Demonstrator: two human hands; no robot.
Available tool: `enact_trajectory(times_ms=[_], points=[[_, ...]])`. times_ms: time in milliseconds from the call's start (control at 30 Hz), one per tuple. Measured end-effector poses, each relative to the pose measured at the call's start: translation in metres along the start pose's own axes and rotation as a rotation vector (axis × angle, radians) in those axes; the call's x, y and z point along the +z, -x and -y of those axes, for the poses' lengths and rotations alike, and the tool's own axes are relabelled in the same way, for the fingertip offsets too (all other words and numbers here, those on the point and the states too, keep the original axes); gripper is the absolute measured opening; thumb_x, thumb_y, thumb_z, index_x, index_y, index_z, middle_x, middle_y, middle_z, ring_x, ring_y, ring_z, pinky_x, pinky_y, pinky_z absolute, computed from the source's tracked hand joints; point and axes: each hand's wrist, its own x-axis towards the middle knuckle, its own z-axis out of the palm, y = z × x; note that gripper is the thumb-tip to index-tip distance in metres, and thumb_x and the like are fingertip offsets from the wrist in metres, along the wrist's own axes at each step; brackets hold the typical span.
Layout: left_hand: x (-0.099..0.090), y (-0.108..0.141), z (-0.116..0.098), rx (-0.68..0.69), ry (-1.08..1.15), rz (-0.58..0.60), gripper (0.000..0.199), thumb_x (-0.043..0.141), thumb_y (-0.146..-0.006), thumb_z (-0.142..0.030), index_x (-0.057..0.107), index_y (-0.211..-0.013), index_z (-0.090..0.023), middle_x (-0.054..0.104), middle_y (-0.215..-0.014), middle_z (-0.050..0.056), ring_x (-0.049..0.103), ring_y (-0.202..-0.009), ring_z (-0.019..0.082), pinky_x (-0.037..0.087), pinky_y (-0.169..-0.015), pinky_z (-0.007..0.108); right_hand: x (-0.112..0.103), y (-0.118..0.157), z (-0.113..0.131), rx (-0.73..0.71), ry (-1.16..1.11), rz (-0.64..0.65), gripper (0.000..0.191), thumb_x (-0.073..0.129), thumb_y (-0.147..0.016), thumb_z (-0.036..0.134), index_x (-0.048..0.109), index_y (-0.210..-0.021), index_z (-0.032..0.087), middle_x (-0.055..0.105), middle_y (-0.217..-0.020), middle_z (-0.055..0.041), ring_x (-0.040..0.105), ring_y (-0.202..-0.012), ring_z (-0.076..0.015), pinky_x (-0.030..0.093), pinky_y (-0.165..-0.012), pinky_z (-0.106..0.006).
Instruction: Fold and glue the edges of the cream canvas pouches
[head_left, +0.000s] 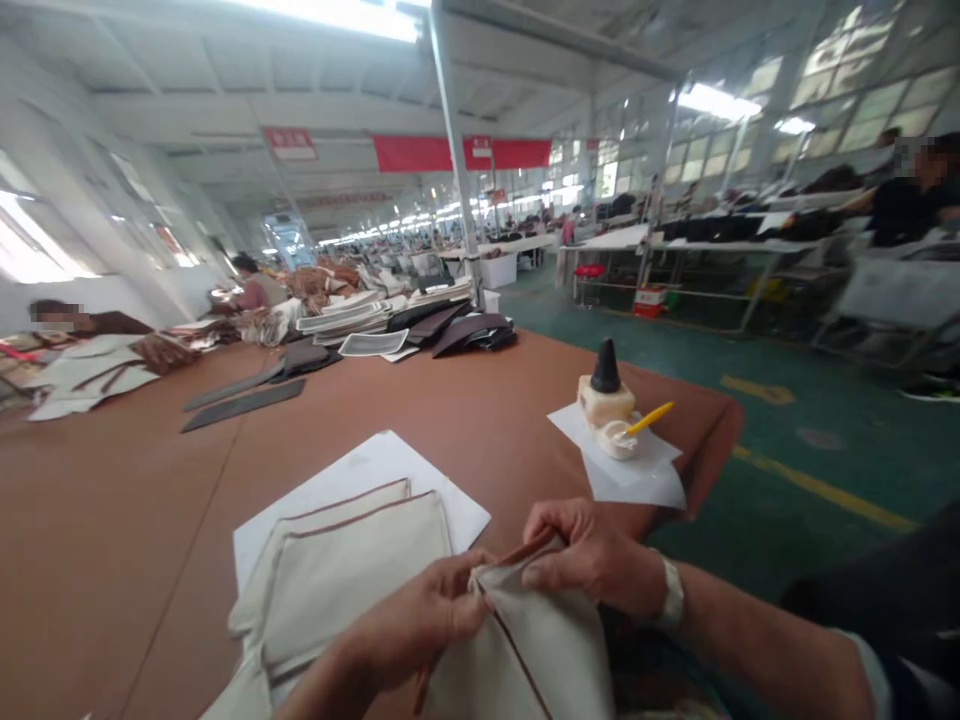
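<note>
Between my two hands is a cream fabric piece [559, 640] with brown edging, hanging down at the front of the table. My left hand [431, 610] pinches its upper left corner, where a seam runs downward. Along its brown top edge, my right hand [592, 560] grips with thumb and fingers. Left of my hands, similar cream pieces [360, 560] with brown piping lie overlapped on a white sheet [457, 505]. The lower part of the held piece runs out of view.
A small dish of white paste [618, 442] with a yellow-handled tool [651, 417] stands by a black cone-shaped nozzle [606, 368] on paper, right on the brown table [315, 440]. Dark strips [244, 405] and stacked pieces [472, 330] lie farther back. Other people sit at both sides.
</note>
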Motion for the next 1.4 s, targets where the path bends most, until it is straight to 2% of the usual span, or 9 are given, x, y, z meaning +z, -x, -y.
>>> enact_trajectory(times_ms=[100,267,333,467,567,900,1067,1267,1400], points=[[-0.003,0.003,-0.008,0.039,0.014,0.068,0.051,0.091,-0.063,-0.039,0.063,-0.097,-0.012,0.063,-0.088,0.005,0.055,-0.077,0.016,0.043,-0.074,0.026,-0.009,0.006,0.015,-0.019,0.001,-0.011,0.042,0.087,-0.070,0.038,0.058,-0.083,0.010,0.060,-0.071,-0.0006,0.050,-0.059,-0.0088,0.038,-0.052,-0.018],[0.005,0.016,-0.050,0.040,-0.389,0.046,0.034,0.075,-0.084,-0.039,0.064,-0.098,-0.010,0.056,-0.083,0.002,0.044,-0.074,0.012,0.033,-0.064,0.021,-0.017,0.013,0.036,-0.130,0.197,0.117,0.029,0.081,-0.076,0.028,0.059,-0.082,0.010,0.055,-0.074,-0.0003,0.047,-0.067,-0.0090,0.035,-0.057,-0.018],[0.009,0.014,-0.057,0.034,-0.487,0.050,0.031,0.071,-0.087,-0.039,0.063,-0.098,-0.011,0.052,-0.080,0.000,0.040,-0.072,0.011,0.030,-0.061,0.021,-0.014,0.015,0.039,-0.118,0.297,0.182,0.021,0.074,-0.081,0.024,0.059,-0.087,0.010,0.055,-0.078,-0.0009,0.046,-0.069,-0.0094,0.036,-0.059,-0.019],[0.009,0.005,-0.044,0.002,-0.429,0.039,0.034,0.071,-0.087,-0.042,0.065,-0.096,-0.009,0.053,-0.079,0.002,0.041,-0.069,0.011,0.031,-0.061,0.023,-0.002,0.019,0.040,-0.109,0.382,0.282,0.024,0.066,-0.087,0.027,0.056,-0.101,0.010,0.053,-0.083,-0.0008,0.045,-0.069,-0.0098,0.037,-0.060,-0.020],[0.008,0.002,-0.037,-0.001,-0.375,0.015,0.034,0.073,-0.084,-0.042,0.065,-0.093,-0.010,0.054,-0.081,0.003,0.043,-0.069,0.012,0.032,-0.061,0.025,0.006,0.019,0.038,-0.174,0.427,0.236,0.025,0.063,-0.091,0.033,0.056,-0.098,0.011,0.050,-0.081,-0.0001,0.042,-0.070,-0.0100,0.036,-0.060,-0.020],[0.027,-0.002,-0.060,0.068,-0.427,-0.063,0.039,0.082,-0.072,-0.046,0.065,-0.076,-0.011,0.059,-0.080,0.005,0.047,-0.070,0.014,0.033,-0.061,0.026,0.015,0.025,0.058,-0.301,0.548,0.143,0.018,0.047,-0.099,0.022,0.056,-0.088,0.013,0.056,-0.082,-0.0006,0.050,-0.072,-0.0097,0.040,-0.067,-0.020],[0.031,-0.004,-0.056,0.083,-0.328,-0.009,0.035,0.082,-0.073,-0.042,0.069,-0.076,-0.009,0.059,-0.071,0.005,0.047,-0.065,0.012,0.030,-0.059,0.025,0.014,0.028,0.051,-0.258,0.456,0.110,0.021,0.045,-0.101,0.028,0.055,-0.090,0.015,0.053,-0.080,0.0006,0.047,-0.073,-0.0104,0.039,-0.068,-0.021],[0.036,-0.005,-0.057,0.079,-0.217,0.093,0.025,0.077,-0.082,-0.035,0.077,-0.085,-0.010,0.066,-0.079,0.007,0.053,-0.070,0.013,0.038,-0.067,0.023,0.011,0.028,0.049,-0.185,0.344,0.118,0.032,0.043,-0.103,0.042,0.054,-0.091,0.015,0.048,-0.078,0.0013,0.041,-0.070,-0.0104,0.034,-0.062,-0.022],[0.038,-0.005,-0.052,0.072,-0.310,0.007,0.038,0.075,-0.082,-0.045,0.071,-0.078,-0.008,0.056,-0.072,0.004,0.043,-0.066,0.011,0.031,-0.060,0.023,0.018,0.029,0.056,-0.131,0.358,0.102,0.036,0.061,-0.090,0.049,0.053,-0.090,0.014,0.048,-0.076,0.0024,0.038,-0.066,-0.0096,0.030,-0.055,-0.020]])
